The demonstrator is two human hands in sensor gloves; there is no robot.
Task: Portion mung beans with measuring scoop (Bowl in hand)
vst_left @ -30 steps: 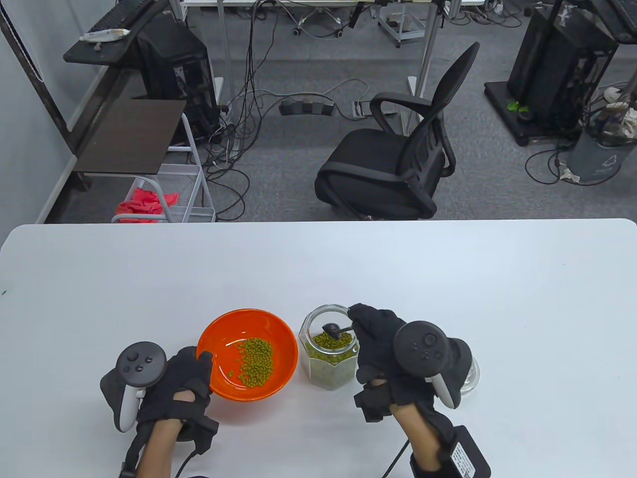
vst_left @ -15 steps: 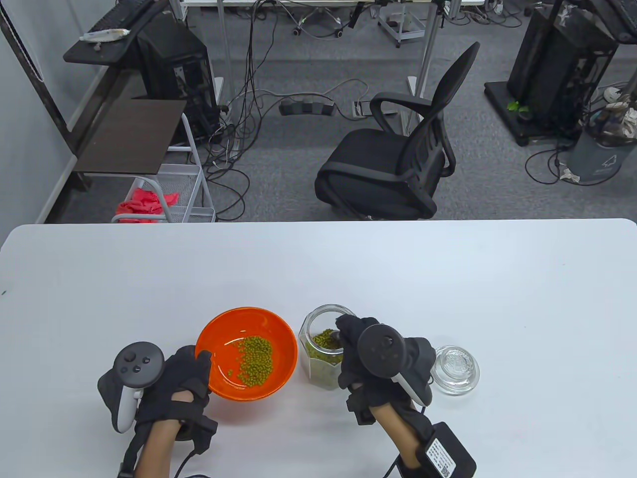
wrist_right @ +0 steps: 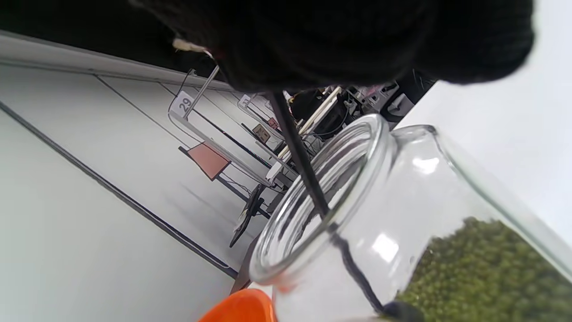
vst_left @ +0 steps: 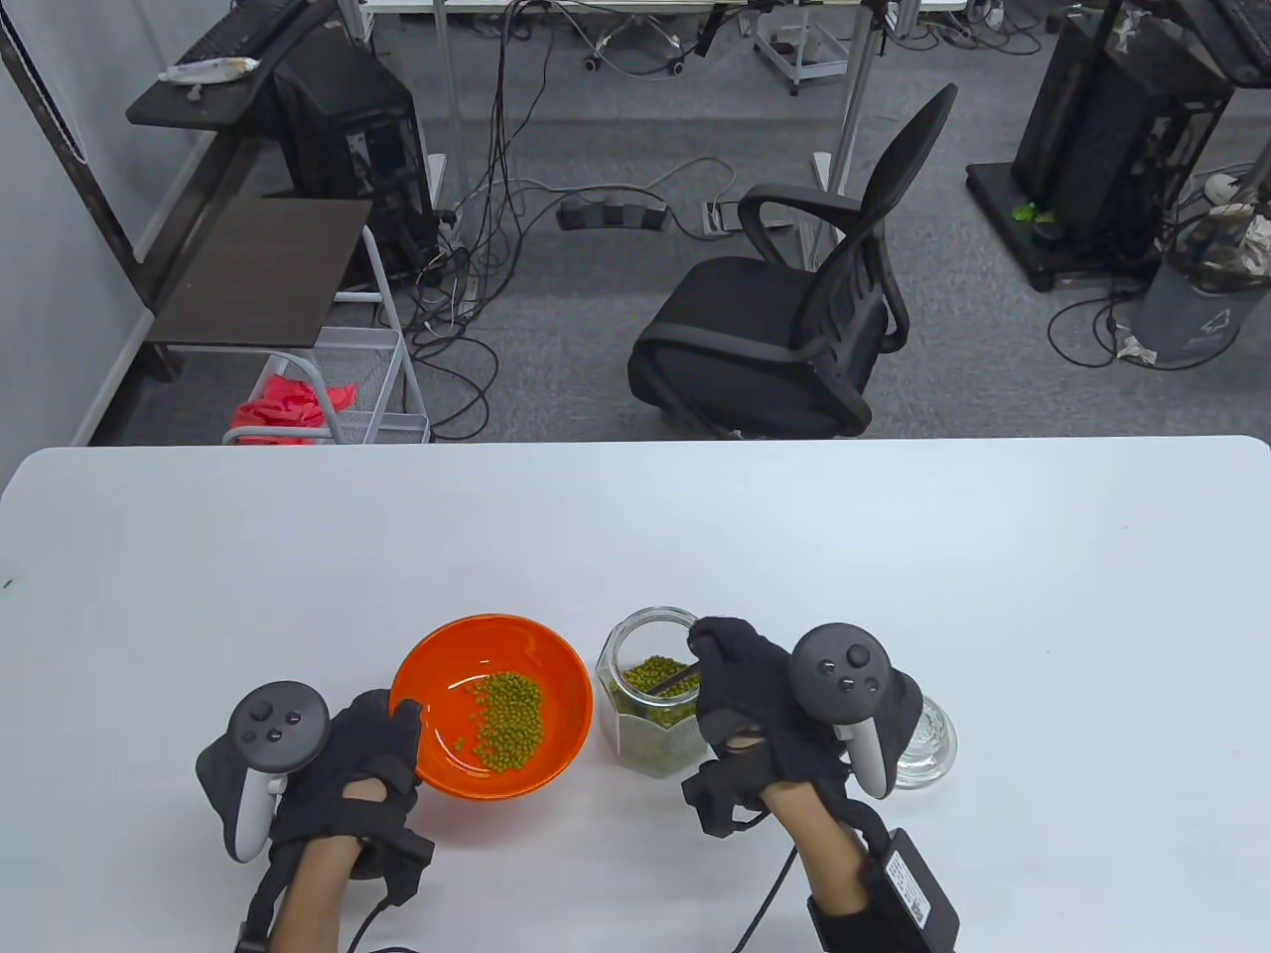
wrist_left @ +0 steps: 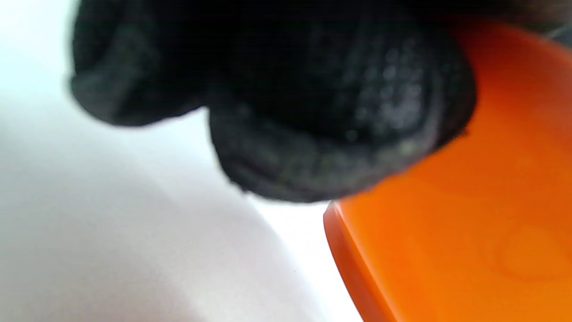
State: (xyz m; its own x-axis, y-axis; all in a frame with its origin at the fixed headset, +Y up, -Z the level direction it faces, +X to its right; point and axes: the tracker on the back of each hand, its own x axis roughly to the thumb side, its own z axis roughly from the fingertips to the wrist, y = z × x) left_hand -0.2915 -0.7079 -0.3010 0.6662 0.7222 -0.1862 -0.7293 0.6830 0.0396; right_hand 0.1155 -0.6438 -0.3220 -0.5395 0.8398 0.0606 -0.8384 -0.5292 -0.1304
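An orange bowl [vst_left: 494, 635] with a pile of mung beans [vst_left: 506, 718] stands on the white table. My left hand [vst_left: 382, 740] grips its near-left rim; the left wrist view shows my fingers [wrist_left: 313, 112] on the bowl's outer wall [wrist_left: 469, 232]. A glass jar [vst_left: 650, 730] of mung beans stands right of the bowl. My right hand [vst_left: 740, 680] holds a thin dark measuring scoop [vst_left: 675, 680] by its handle, its head down in the jar's beans. In the right wrist view the handle [wrist_right: 304, 174] runs through the jar mouth [wrist_right: 321, 192] to the head [wrist_right: 402, 311].
The jar's glass lid [vst_left: 928, 740] lies on the table right of my right hand, partly hidden by the tracker. A black office chair [vst_left: 794, 308] stands beyond the table's far edge [vst_left: 635, 442].
My right hand dipped left and down into the jar, then shifted back right. The scoop head, above the beans a second ago, now lies in them. The left hand and bowl stayed still.
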